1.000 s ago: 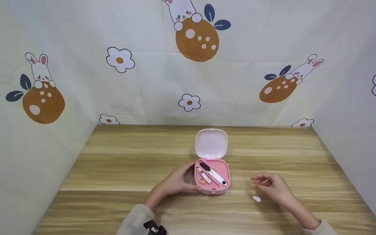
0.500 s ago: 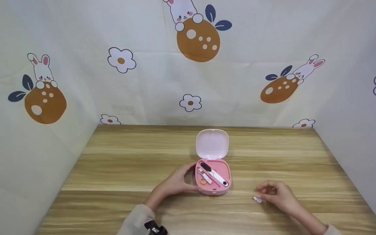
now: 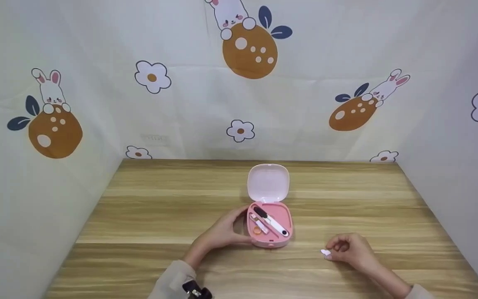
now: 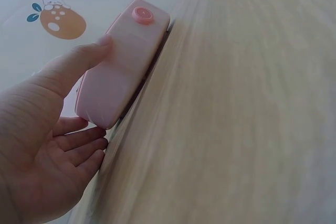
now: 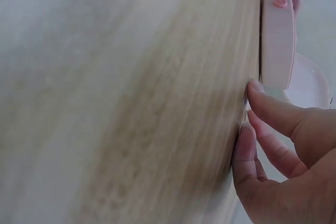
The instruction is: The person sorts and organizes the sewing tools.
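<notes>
A pink box (image 3: 281,244) stands on the wooden table with its pale pink lid (image 3: 268,182) raised at the back. My left hand (image 3: 222,230) holds the box's left side, thumb at the front wall. In the left wrist view that thumb (image 4: 86,59) presses below the round button (image 4: 142,15). Inside lie a long white tool with a black end (image 3: 275,225), a narrow pale piece (image 3: 260,224) and a small orange ring (image 3: 257,230). To the right, my right hand (image 3: 353,251) pinches a small white cloud-shaped piece (image 3: 325,252) at the tabletop; its fingertips (image 5: 245,142) partly hide it.
Behind and beside the wooden table (image 3: 160,195) hangs pale cloth (image 3: 189,108) printed with rabbits, oranges and flowers. A black device (image 3: 197,290) sits at my left sleeve (image 3: 174,276).
My right hand has come down and toward me to the white cloud-shaped piece, and its thumb and fingers have closed on it. My left hand and the box have stayed put.
</notes>
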`<action>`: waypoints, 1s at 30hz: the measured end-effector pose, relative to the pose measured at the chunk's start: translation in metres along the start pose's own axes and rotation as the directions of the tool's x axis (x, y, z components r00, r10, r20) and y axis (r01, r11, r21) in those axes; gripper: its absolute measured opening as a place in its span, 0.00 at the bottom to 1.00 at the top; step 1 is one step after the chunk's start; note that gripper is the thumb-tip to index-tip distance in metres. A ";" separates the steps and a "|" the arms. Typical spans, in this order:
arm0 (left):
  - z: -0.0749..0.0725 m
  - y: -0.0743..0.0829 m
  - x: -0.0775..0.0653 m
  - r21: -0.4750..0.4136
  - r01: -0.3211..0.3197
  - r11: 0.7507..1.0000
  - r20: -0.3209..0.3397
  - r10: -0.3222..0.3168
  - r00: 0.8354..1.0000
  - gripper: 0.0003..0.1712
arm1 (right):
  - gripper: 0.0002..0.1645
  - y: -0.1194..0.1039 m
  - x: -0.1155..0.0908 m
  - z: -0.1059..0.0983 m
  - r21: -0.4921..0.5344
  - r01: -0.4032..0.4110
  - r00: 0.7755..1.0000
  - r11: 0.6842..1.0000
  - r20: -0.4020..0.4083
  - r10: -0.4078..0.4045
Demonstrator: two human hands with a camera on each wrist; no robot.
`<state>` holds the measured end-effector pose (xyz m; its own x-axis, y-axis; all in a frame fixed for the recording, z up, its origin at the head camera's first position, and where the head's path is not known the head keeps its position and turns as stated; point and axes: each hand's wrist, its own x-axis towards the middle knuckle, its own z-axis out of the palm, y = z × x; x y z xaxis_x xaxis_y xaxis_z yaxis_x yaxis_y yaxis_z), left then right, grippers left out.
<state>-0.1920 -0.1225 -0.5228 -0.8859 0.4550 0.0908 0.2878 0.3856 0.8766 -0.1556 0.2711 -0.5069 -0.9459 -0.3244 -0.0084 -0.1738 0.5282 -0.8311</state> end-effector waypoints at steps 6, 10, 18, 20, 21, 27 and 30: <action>0.000 -0.002 0.001 0.004 -0.004 1.000 -0.002 0.004 1.000 0.59 | 0.09 0.001 0.003 0.003 -0.050 0.029 1.000 0.998 -0.010 -0.030; 0.000 -0.002 0.001 0.005 -0.008 1.000 0.001 0.008 1.000 0.59 | 0.09 0.001 0.003 0.004 -0.086 0.053 0.998 0.995 -0.016 -0.055; 0.001 -0.003 0.001 0.009 -0.013 1.000 -0.002 0.013 1.000 0.59 | 0.07 0.003 0.002 0.002 -0.092 0.092 0.996 0.991 0.001 -0.093; 0.001 -0.003 0.002 0.018 -0.019 1.000 -0.002 0.019 1.000 0.59 | 0.07 0.003 0.001 0.001 -0.081 0.105 0.995 0.991 0.014 -0.104; 0.001 -0.003 0.002 0.022 -0.018 1.000 -0.002 0.018 1.000 0.59 | 0.06 0.004 0.001 0.000 -0.080 0.115 0.993 0.990 0.020 -0.114; 0.001 -0.002 0.002 0.023 0.002 1.000 -0.001 -0.002 1.000 0.59 | 0.04 0.007 0.001 -0.001 -0.101 0.186 0.982 0.977 0.036 -0.183; 0.001 -0.002 0.002 0.024 0.004 1.000 -0.003 -0.004 1.000 0.59 | 0.03 0.007 0.002 -0.001 -0.099 0.199 0.980 0.975 0.050 -0.195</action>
<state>-0.1936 -0.1218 -0.5248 -0.8881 0.4510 0.0885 0.2926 0.4063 0.8656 -0.1589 0.2744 -0.5123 -0.8790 -0.4598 0.1261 -0.3848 0.5279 -0.7571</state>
